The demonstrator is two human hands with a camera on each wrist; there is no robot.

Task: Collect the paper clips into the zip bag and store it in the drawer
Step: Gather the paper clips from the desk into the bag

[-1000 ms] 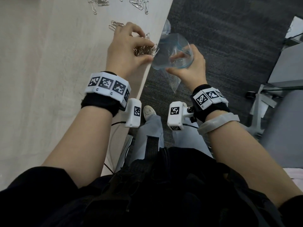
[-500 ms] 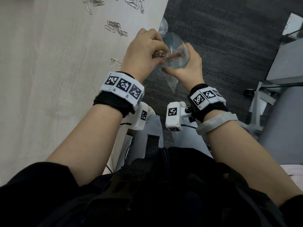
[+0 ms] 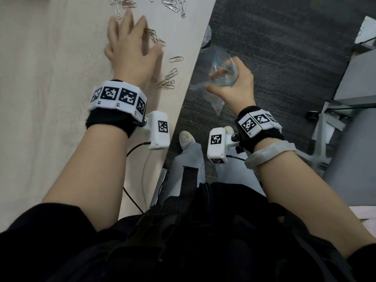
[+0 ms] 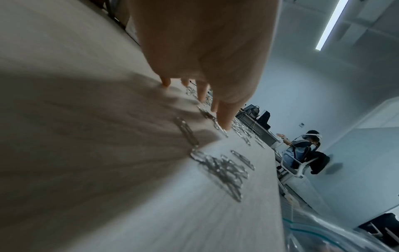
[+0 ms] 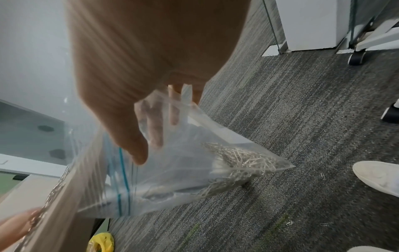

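The pale wood-grain counter (image 3: 50, 78) fills the left of the scene, its right edge running diagonally above dark grey carpet (image 3: 284, 47). Off that edge, the right hand (image 3: 234, 84) holds the clear zip bag (image 5: 194, 170) by its open mouth, fingers (image 5: 151, 122) inside the plastic and thumb outside, pinching the rim; the bag hangs over the carpet with a heap of paper clips (image 5: 244, 162) gathered in its lowest corner. The left hand (image 3: 130, 51) lies over the counter with fingers (image 4: 201, 92) spread and released, tips down among loose paper clips (image 3: 156, 38) and grasping nothing. More clips lie near the counter's edge just right of that wrist (image 3: 167, 81), and others are scattered at the far end (image 3: 173, 5). A few stray clips (image 5: 289, 222) lie on the carpet.
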